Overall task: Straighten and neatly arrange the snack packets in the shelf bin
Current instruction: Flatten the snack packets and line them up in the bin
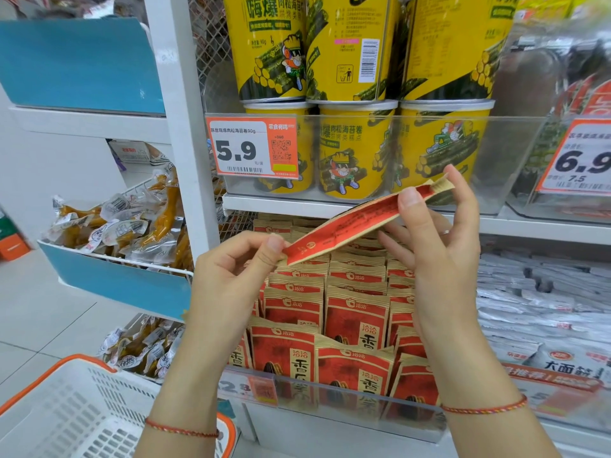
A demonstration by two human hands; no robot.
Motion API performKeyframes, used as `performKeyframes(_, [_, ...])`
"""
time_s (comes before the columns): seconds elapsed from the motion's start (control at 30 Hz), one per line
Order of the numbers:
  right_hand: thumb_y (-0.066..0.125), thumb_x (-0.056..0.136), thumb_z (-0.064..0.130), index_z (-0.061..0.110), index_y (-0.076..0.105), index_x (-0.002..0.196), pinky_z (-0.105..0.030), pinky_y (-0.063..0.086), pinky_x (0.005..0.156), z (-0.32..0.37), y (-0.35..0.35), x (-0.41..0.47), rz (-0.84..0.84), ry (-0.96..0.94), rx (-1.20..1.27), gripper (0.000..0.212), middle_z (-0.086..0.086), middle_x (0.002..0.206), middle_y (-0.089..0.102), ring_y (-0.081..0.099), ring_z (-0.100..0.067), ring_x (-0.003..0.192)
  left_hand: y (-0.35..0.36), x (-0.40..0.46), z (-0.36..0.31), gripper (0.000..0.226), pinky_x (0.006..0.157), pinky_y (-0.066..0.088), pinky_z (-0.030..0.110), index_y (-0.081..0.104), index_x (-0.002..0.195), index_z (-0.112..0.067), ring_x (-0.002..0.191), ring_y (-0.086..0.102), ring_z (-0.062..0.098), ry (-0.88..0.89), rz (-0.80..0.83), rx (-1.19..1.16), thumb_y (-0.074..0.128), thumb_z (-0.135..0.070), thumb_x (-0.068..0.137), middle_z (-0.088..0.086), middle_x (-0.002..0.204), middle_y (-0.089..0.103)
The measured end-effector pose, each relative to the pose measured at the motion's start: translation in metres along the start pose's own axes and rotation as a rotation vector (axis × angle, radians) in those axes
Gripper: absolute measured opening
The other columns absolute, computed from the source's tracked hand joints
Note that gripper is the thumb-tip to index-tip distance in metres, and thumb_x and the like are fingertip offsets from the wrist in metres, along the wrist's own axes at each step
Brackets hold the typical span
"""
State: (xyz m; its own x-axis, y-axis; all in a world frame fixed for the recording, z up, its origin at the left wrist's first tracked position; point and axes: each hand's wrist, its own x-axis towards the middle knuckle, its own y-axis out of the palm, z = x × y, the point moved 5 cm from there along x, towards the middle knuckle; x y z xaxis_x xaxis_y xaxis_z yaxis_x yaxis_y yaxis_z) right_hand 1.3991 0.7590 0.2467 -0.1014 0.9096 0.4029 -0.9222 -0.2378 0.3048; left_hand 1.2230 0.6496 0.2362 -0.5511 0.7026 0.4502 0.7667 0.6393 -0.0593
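The white shelving unit (185,133) fills the frame, with a clear-fronted tier above and another below. The upper tier carries yellow seaweed-roll canisters (355,153) stacked two high, and an orange price tag (253,148) reading 5.9 is fixed to its clear front. At the left, blue-fronted wire bins (115,282) hold vacuum-packed snacks (132,226). At the lower left, a white shopping basket (66,411) with an orange rim sits in front of the unit.

The shelf bin (330,396) has a clear front panel and sits on the lower tier, at centre. It holds rows of red-and-tan snack packets (355,320) standing upright, front faces toward the camera, packed one behind another toward the back of the shelf. To the right of the bin lie stacked silver-grey packets (535,302).

One held packet (357,219) is raised above the rows in the bin, seen edge-on, and slopes upward from left to right.

The left hand (231,276) pinches the lower left end of the held packet between thumb and curled fingers. The right hand (439,239) grips the upper right end, with the thumb on the near face and the other fingers extended behind it. Each wrist carries a thin red cord bracelet (486,406).
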Motion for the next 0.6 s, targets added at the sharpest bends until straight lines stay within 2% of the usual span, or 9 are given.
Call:
performKeyframes(0.07, [0.069,0.066,0.059,0.042,0.036,0.139,-0.038,0.054,0.089,-0.001,0.001,0.000,0.004,-0.010,-0.032,0.082,-0.004,0.116,0.064,0.068,-0.015,0.101,0.005,-0.002,-0.004,0.018,0.076,0.053,0.020,0.074,0.090,-0.037,0.090,0.069,0.004,0.048,0.055,0.032,0.068,-0.052,0.082,-0.013,0.092,0.074])
performKeyframes(0.13, [0.069,0.063,0.061,0.041,0.034,0.140,-0.044,0.052,0.094,-0.004,0.003,-0.002,0.025,-0.004,-0.058,0.086,-0.004,0.117,0.064,0.069,-0.011,0.098,0.014,-0.005,-0.005,0.036,0.086,0.051,0.019,0.066,0.107,-0.042,0.104,0.064,-0.001,0.097,0.117,0.130,0.073,-0.052,0.073,-0.023,0.106,0.070])
performKeyframes(0.2, [0.070,0.062,0.061,0.038,0.030,0.142,-0.042,0.052,0.093,-0.007,0.006,-0.004,0.057,0.025,-0.071,0.092,-0.003,0.117,0.064,0.069,-0.009,0.097,0.020,-0.007,-0.006,0.044,0.086,0.048,0.013,0.062,0.115,-0.043,0.106,0.062,-0.004,0.183,0.124,0.263,0.076,-0.050,0.075,-0.028,0.109,0.067])
performKeyframes(0.27, [0.071,0.063,0.059,0.036,0.028,0.144,-0.034,0.054,0.090,-0.007,0.009,-0.005,0.096,0.050,-0.078,0.095,0.001,0.117,0.064,0.068,-0.006,0.096,0.022,-0.008,-0.008,0.036,0.083,0.051,0.015,0.063,0.114,-0.043,0.101,0.065,-0.001,0.239,0.088,0.305,0.075,-0.043,0.080,-0.026,0.106,0.068])
performKeyframes(0.33, [0.071,0.070,0.054,0.033,0.032,0.143,-0.024,0.054,0.086,-0.005,0.010,-0.003,0.149,0.073,-0.088,0.085,0.004,0.111,0.068,0.068,-0.003,0.096,0.019,-0.006,-0.006,0.028,0.080,0.055,0.020,0.067,0.110,-0.038,0.096,0.068,0.003,0.155,0.055,0.153,0.074,-0.032,0.083,-0.019,0.101,0.072])
performKeyframes(0.4, [0.070,0.077,0.049,0.030,0.047,0.131,-0.020,0.055,0.082,-0.004,0.012,-0.002,0.227,0.120,-0.102,0.062,0.008,0.099,0.074,0.069,-0.003,0.093,0.016,-0.003,0.001,0.028,0.080,0.057,0.024,0.069,0.109,-0.027,0.095,0.071,0.010,-0.006,0.071,-0.077,0.067,-0.027,0.081,-0.009,0.099,0.076])
performKeyframes(0.5, [0.060,0.073,0.043,0.022,0.068,0.104,-0.026,0.058,0.077,-0.007,0.015,-0.002,0.340,0.193,-0.151,0.038,0.005,0.086,0.076,0.071,-0.013,0.081,0.019,-0.003,0.010,0.037,0.079,0.059,0.033,0.068,0.114,-0.013,0.092,0.073,0.023,-0.191,0.147,-0.262,0.061,-0.029,0.082,0.006,0.099,0.076])
performKeyframes(0.6, [0.058,0.074,0.042,0.019,0.072,0.092,-0.030,0.058,0.076,-0.008,0.016,-0.003,0.359,0.190,-0.177,0.032,0.001,0.085,0.076,0.072,-0.018,0.078,0.022,-0.003,0.014,0.040,0.081,0.059,0.034,0.068,0.117,-0.012,0.094,0.072,0.025,-0.220,0.160,-0.286,0.059,-0.031,0.083,0.009,0.102,0.076])
